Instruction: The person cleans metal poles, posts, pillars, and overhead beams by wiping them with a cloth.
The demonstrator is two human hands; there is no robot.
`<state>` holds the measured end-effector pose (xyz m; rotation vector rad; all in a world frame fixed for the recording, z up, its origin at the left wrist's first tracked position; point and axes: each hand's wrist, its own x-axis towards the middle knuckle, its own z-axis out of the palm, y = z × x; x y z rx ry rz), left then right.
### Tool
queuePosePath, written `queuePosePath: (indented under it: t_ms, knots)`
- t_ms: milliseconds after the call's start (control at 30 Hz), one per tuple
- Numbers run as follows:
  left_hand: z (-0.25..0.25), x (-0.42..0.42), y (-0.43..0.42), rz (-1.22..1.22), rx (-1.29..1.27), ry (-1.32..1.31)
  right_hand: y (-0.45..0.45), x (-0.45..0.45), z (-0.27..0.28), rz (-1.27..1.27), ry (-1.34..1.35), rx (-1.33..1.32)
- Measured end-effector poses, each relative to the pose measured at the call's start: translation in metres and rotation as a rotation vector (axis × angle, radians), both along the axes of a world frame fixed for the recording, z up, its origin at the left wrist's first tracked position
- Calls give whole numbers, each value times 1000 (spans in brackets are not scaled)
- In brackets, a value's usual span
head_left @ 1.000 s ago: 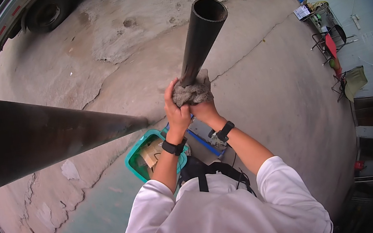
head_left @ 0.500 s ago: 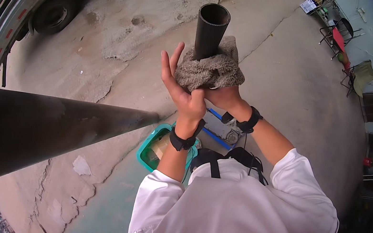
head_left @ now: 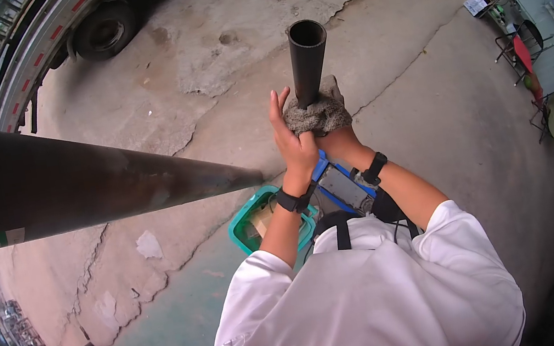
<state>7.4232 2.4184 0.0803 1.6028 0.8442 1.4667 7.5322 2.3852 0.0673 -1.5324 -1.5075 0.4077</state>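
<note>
1. Head view, centre: a person in a white shirt [head_left: 364, 303] is holding both arms out over a concrete floor [head_left: 442, 127]. A dark tube [head_left: 309, 68] is standing up between the hands, its open top facing me; its lower end is hiding behind them.
2. A grey cloth [head_left: 317, 117] is wrapping the tube below its top.
3. The left hand [head_left: 299, 152] is resting palm and thumb against the cloth, two fingers standing straight and loose. The right hand [head_left: 343, 145] is pressing from the other side; its fingers are hiding, so I cannot tell their grasp.
4. The step in hand is seemingly rubbing or gripping the tube through the cloth; continuing calls for closing the loose fingers and keeping the tube steady.
5. Around them: a green tub [head_left: 237, 232] and a blue-edged tray [head_left: 344, 188] are sitting below the forearms, a thick post [head_left: 92, 179] is rising at left, and a truck [head_left: 38, 62] is standing beyond.
</note>
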Motion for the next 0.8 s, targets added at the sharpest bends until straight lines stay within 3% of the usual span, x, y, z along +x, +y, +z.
queuePosePath:
  t_ms: [167, 233, 300, 333, 433, 533, 633, 800]
  knots:
    - [-51, 4, -25, 117, -121, -4, -5, 18, -69, 233, -110, -3]
    - [-62, 4, -31, 256, -98, 42, -7, 14, -53, 268, 20, -46]
    - [-48, 8, -40, 380, -127, 23, 1, 24, -30, 397, 54, 32]
    - [-35, 14, -43, 414, -117, -63, 5, 26, -6, 445, 254, 48]
    - [25, 36, -45, 681, 88, -200, 34, 34, 39, 712, 299, 350]
    - [56, 49, -41, 946, 219, -63, 48, 39, 70, 909, 387, 357]
    - [45, 78, -35, 981, 123, -42, 60, 52, 33, 981, 275, 283]
    - [-47, 80, -44, 1033, -36, 170, 68, 67, -35, 1062, 302, -77]
